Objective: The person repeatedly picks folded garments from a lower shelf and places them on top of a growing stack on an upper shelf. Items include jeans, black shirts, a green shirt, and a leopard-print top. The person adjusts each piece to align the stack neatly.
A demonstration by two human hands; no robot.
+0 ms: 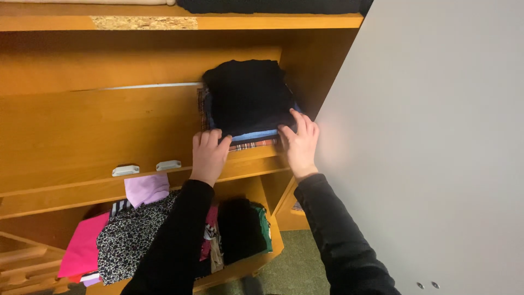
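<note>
Head view only. Hidden bits first: the back of the clothes stack (248,101) runs into shadow, can't see how deep it goes. My fingertips cover part of its front edge, so the layer count is unclear; I make out a black top piece, a blue layer and a plaid layer at the bottom. Top shelf (164,22) is cut off by the frame; only the edges of a dark fabric (267,5) and a pale one show there. Lower compartment is half blocked by my sleeves; a pink cloth (82,248), a spotted garment (128,237) and a green piece (263,224) are visible, the rest is a dark jumble.

Edges and room: stack sits on the middle shelf (109,136) at its right end, front flush with the shelf lip, right side close to the cabinet wall. Left of the stack the shelf is bare wood. Grey door (426,147) stands open just right of my right hand, tight on that side. Two white catches (146,167) sit under the shelf lip, left of my left hand.

Hands: left hand (208,154) has fingers curled over the stack's front left corner, touching it. Right hand (300,143) is flat with fingers spread, pressing the front right corner. Both on the stack, hands apart, neither clenched.
</note>
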